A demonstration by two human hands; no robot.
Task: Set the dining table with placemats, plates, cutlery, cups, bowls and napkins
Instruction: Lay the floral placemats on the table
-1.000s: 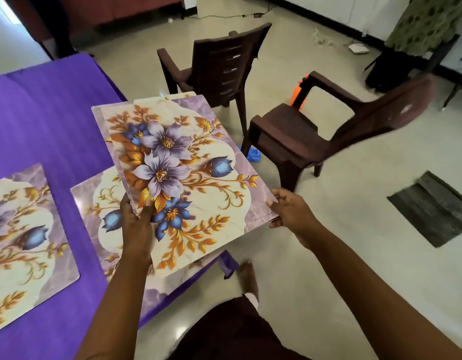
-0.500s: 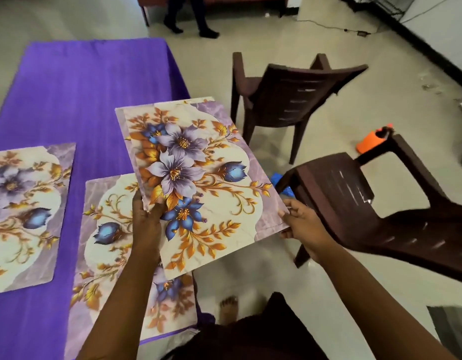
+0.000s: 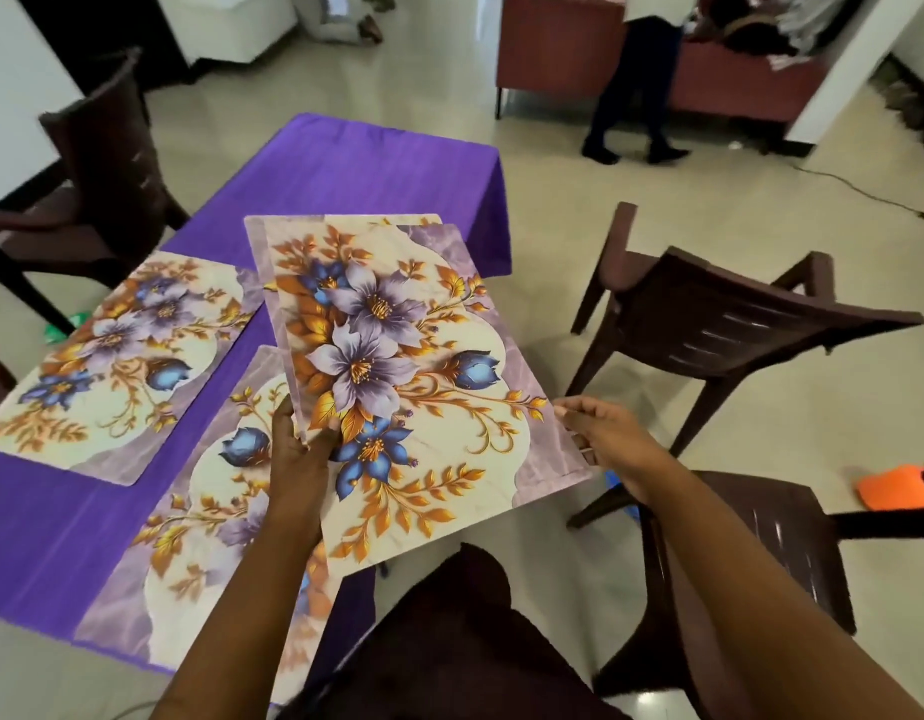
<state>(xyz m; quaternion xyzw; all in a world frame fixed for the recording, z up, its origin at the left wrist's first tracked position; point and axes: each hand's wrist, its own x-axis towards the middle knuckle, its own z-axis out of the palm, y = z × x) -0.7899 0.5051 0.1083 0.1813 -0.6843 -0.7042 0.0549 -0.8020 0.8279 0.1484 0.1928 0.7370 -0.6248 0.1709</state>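
I hold a small stack of floral placemats (image 3: pixel 423 366) above the near right edge of the table, tilted toward me. My left hand (image 3: pixel 298 459) grips the stack's left edge, thumb on top. My right hand (image 3: pixel 605 439) pinches its right edge. A second mat's edge peeks out behind the top one. Two more floral placemats lie flat on the purple tablecloth (image 3: pixel 355 168): one at the left (image 3: pixel 122 366), one at the near edge (image 3: pixel 210 537), partly hidden under my left arm and the held stack.
Brown plastic chairs stand around the table: one at the right (image 3: pixel 709 324), one near right (image 3: pixel 750 553), one at the far left (image 3: pixel 106 163). A person's legs (image 3: pixel 636 96) stand by a red sofa (image 3: pixel 553 49) beyond. An orange object (image 3: pixel 896 485) lies on the floor at right.
My view has swung left and up, so the far end of the table and the room beyond appear. The held placemats stay in both hands, shifted slightly over the table edge.
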